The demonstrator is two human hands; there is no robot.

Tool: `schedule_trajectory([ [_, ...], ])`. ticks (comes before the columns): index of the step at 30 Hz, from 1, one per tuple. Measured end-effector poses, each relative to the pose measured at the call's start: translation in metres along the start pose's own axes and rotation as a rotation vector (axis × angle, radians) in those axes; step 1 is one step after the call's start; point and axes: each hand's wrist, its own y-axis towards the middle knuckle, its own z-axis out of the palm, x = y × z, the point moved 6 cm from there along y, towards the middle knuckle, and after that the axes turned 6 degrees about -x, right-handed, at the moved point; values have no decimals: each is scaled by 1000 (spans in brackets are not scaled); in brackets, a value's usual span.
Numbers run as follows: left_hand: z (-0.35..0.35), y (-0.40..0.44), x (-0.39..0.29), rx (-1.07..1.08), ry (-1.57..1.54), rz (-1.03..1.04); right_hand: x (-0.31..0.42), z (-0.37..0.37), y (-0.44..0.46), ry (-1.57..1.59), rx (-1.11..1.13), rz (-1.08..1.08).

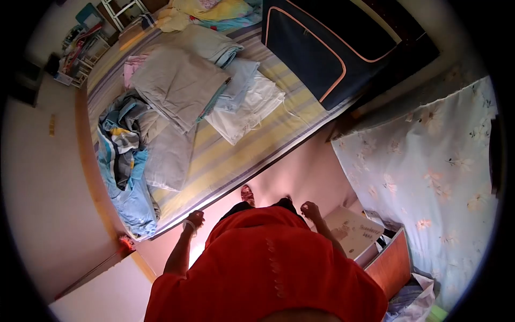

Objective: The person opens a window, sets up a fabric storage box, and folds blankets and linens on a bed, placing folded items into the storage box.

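Note:
My left hand (196,218), with a pale band (190,225) on its wrist, hangs near the bed's front edge with fingers curled and nothing seen in it. On the other side of my red shirt (268,257), my right hand (309,210) is also curled and looks bare of any object. It is over the floor beside a cardboard box (351,232). Neither hand touches the folded beige cloth (179,83), the white folded cloth (249,107) or the rumpled blue clothes (126,155) lying on the bed.
A striped bed (230,153) stretches ahead of me, bearing a dark blue storage case (316,53) with orange trim. To the right hangs a floral curtain (424,177). A wooden panel (385,263) stands by the box. At the back left is a cluttered rack (83,59).

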Motion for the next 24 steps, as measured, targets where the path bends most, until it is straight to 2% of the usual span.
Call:
schedule_trajectory([
  [2,-12,17,2,-18,-127,15,6,2,10,-154,119,26],
  [4,-19,20,4,-116,-284,9,-8,3,34,-425,138,-249],
  [6,-13,22,18,-158,-300,-33,-13,-18,55,-571,238,-196],
  [7,-7,16,26,-200,-315,-124,-30,-25,73,-701,252,-343],
  [8,1,7,32,-187,-365,-117,-41,-30,94,-822,268,-496],
  [11,38,-17,62,-148,-406,-378,-25,-69,154,-876,315,-304],
  [14,78,-50,56,-188,-489,-585,27,-88,202,-983,318,-699],
  [15,91,-55,49,-193,-485,-581,30,-91,231,-857,319,-532],
  [16,107,-62,45,-198,-480,-578,36,-97,252,-820,319,-531],
  [18,150,-67,28,-210,-730,-570,66,-98,299,-734,317,-530],
  [20,182,-74,-17,-191,-775,-559,83,-84,354,-890,523,-428],
  [21,184,-81,-55,-165,-795,-513,87,-72,393,-924,500,-547],
  [22,182,-83,-74,-228,-529,-283,91,-55,428,-955,474,-664],
  [23,180,-88,-93,-339,-237,-86,156,-52,415,-945,284,-933],
  [24,157,-100,-140,-365,-131,-284,218,-49,415,-790,244,-964],
])
